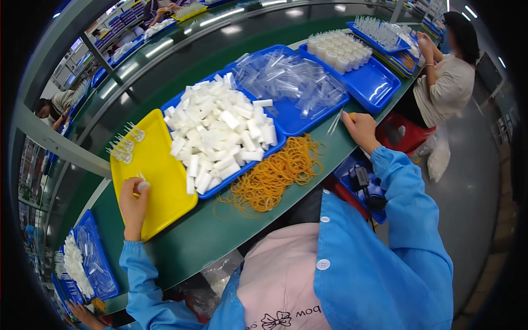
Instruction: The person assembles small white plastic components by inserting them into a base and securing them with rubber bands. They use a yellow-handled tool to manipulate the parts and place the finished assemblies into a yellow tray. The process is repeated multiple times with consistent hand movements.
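At the near left end of the yellow tray (165,187), my left hand (133,206) is closed on a small white round-based piece with thin prongs (143,186). Several similar clear pronged pieces (125,145) stand on the tray's far left edge. My right hand (361,131) is curled at the table's near edge, gripping slim metal tweezers (333,124) with a bit of yellow showing between the fingers. Between my hands lie a blue tray heaped with short white foam-like cylinders (220,129) and a loose pile of tan rubber bands (280,179).
Clear plastic tubes (291,80) fill another blue tray. Farther right are a blue tray (379,82) with bundled white cylinders (338,50) and stacked trays (385,36). A co-worker (448,82) sits at the right; another person's hand (82,313) shows lower left. The green table (192,247) ends near my body.
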Demonstrator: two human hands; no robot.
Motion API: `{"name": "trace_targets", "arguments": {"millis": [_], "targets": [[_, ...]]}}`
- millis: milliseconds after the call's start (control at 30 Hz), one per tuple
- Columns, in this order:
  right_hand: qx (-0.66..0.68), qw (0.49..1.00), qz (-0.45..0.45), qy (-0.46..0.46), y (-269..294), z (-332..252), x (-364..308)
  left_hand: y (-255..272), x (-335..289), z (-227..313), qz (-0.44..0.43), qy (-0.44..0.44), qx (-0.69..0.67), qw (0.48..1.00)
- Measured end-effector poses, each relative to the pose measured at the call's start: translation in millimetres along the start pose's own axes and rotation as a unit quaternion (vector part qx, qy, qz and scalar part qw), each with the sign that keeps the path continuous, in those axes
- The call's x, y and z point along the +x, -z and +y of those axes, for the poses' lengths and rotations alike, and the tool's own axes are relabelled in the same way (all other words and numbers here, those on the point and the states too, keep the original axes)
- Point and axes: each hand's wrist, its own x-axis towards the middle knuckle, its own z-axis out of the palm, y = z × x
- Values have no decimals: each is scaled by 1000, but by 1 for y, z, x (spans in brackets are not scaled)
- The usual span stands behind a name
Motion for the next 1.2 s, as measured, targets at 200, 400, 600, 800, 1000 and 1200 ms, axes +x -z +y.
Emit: {"name": "trace_targets", "arguments": {"millis": [200, 400, 600, 800, 1000, 1200], "targets": [[13, 999, -6, -31, 6, -5, -4, 5, 2, 1, -20, 5, 44, 999], [28, 999, 21, -17, 3, 5, -4, 6, -4, -7, -3, 16, 69, 998], [373, 902, 95, -198, 6, 13, -3, 1, -4, 7, 29, 19, 41, 999], [492, 869, -7, -43, 34, -69, 12, 0, -20, 34, 74, 56, -70, 993], [289, 923, -67, 245, 0, -124, 75, 2, -32, 115, 31, 110, -184, 976], [157, 943, -48, 291, -33, -145, 89, -20, -45, 198, -27, 122, -355, 927]]}}
